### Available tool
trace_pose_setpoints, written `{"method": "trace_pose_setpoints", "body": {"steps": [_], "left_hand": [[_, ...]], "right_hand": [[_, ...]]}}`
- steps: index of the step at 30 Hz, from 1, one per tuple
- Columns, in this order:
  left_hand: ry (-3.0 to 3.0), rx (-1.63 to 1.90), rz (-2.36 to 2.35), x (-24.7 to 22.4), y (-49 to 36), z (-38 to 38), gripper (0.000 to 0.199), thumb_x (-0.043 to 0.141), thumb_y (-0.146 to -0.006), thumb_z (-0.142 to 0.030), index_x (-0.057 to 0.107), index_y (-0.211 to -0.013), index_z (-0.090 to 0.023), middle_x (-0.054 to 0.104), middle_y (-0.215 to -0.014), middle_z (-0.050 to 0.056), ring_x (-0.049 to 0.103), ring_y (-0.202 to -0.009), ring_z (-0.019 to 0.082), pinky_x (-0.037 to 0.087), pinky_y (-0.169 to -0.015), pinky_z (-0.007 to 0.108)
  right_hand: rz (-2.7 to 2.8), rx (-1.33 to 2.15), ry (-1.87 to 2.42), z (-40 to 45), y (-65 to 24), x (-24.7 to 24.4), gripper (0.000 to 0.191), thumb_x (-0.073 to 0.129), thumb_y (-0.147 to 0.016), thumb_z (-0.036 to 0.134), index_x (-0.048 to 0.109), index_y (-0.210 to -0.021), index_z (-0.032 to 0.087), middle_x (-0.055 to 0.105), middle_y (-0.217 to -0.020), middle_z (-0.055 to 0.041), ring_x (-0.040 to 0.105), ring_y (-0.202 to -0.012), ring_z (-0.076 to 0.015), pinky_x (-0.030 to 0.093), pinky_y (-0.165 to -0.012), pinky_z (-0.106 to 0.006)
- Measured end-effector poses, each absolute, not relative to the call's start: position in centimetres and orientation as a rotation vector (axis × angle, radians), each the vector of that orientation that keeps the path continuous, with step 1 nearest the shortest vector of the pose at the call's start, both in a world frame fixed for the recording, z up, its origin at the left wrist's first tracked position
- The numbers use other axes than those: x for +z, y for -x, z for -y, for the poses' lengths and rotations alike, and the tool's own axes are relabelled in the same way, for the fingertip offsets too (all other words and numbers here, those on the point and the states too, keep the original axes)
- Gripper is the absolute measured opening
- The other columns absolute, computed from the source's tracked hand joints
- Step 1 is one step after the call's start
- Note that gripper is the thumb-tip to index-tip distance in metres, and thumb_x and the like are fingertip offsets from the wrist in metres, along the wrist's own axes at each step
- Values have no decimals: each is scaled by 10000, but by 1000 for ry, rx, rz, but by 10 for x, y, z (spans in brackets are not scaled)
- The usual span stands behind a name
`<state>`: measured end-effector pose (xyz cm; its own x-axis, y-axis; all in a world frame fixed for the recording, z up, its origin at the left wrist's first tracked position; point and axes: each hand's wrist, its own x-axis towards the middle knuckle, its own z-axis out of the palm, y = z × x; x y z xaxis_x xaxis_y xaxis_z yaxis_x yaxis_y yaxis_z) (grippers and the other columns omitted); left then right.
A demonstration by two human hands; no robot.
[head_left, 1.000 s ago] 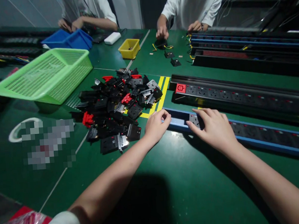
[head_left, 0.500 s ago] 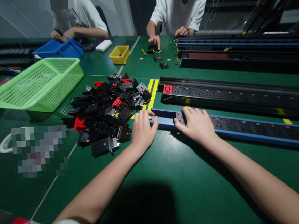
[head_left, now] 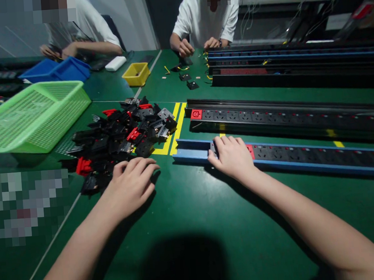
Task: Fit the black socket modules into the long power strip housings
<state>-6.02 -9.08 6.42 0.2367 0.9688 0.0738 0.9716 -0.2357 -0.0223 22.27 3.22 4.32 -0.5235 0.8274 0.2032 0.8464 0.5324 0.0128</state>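
Observation:
A long blue channel lies across the right side, filled with black socket modules and a red one; its left end is bare inside. My right hand grips the channel near that bare end, thumb on the near side and fingers over the top. Over the near right edge of a heap of black and red socket modules is my left hand, fingers apart and slightly curled, with nothing visible in it. Parallel behind the blue channel lies a black channel with sockets and a red module at its left end.
A green basket stands at the left, with blue bins and a yellow bin further back. More channels lie at the back right. Two people in white shirts sit across the table.
My left hand has let go of the blue channel's left end and moved left to the heap. My right hand stays on the channel. The whole view has shifted slightly.

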Motion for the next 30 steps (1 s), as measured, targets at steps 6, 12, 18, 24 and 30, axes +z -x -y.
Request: {"method": "trace_pose_setpoints", "body": {"steps": [6,12,18,24,30], "left_hand": [[2385,10,1966,69,87,95,490,555,-827,-403,514,-1312,-348,574,-1375,24,484,-1238,355,357,-968,557],[2351,-61,1994,54,97,87,469,537,-854,-461,546,-1301,-320,565,-1368,58,489,-1221,350,425,-952,522],[2378,-249,1995,41,97,79,410,562,-866,-456,609,-1235,-285,609,-1288,67,489,-1192,314,413,-1032,497],[2397,-395,1966,40,90,68,267,544,-900,-411,673,-1096,-285,676,-1181,39,528,-1126,283,380,-1048,482],[2303,-495,1978,37,81,51,232,501,-908,-370,681,-989,-249,710,-1042,38,526,-1066,280,424,-984,428]], "right_hand": [[2585,-173,1419,-32,-224,42,336,386,-925,409,595,-1016,161,673,-959,-132,569,-892,-287,318,-789,-386],[2596,-172,1432,-32,-224,43,305,388,-913,361,597,-1005,158,672,-959,-133,571,-886,-285,318,-782,-389],[2585,-178,1452,-31,-223,43,329,389,-916,374,598,-1036,151,678,-978,-137,574,-893,-286,317,-787,-389],[2572,-174,1454,-29,-224,43,353,386,-924,378,602,-1075,144,684,-991,-138,577,-898,-281,322,-794,-383],[2571,-163,1449,-30,-224,41,373,385,-928,388,603,-1104,142,682,-1023,-141,577,-918,-281,321,-801,-380]]}}
